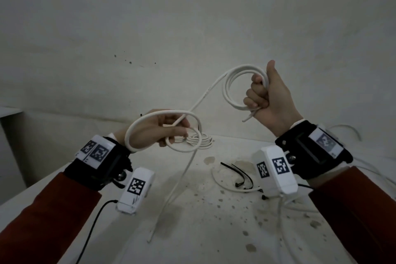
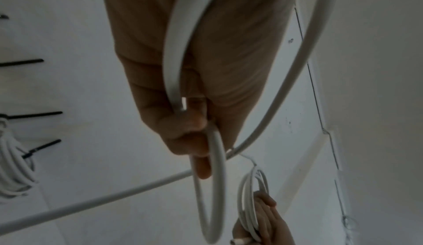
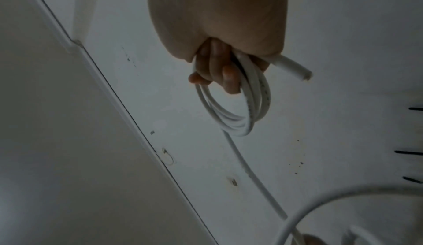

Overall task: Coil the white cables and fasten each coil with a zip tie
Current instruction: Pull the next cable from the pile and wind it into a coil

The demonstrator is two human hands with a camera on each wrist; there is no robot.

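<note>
While the right hand (image 1: 272, 96) clenched the coil (image 1: 237, 90) in a fist, thumb up, the step in hand looked to be adding the next turn. To do it well, I judged, the left hand (image 1: 158, 130) should carry its loop (image 1: 162, 133) across and lay it flat against the turns already gathered, matching their width, with the right fingers (image 3: 228, 75) loosening only enough to take it in. Any twist in the cable (image 1: 184, 176) ought to be rolled out between the fingertips first, or the coil would spring into a figure of eight.

The right hand stood high at the far right, wrist upright, the cable's cut end (image 1: 248, 116) poking out below the fist. The left hand sat lower and nearer the middle, palm turned inward, pinching the cable where the big loop crossed itself. From there the slack dropped to the table (image 1: 192, 231) and ran toward the near edge. Black ties (image 1: 242, 173) lay on the table to the right, untouched, and a finished coil (image 1: 200, 139) rested beyond the left hand.
</note>
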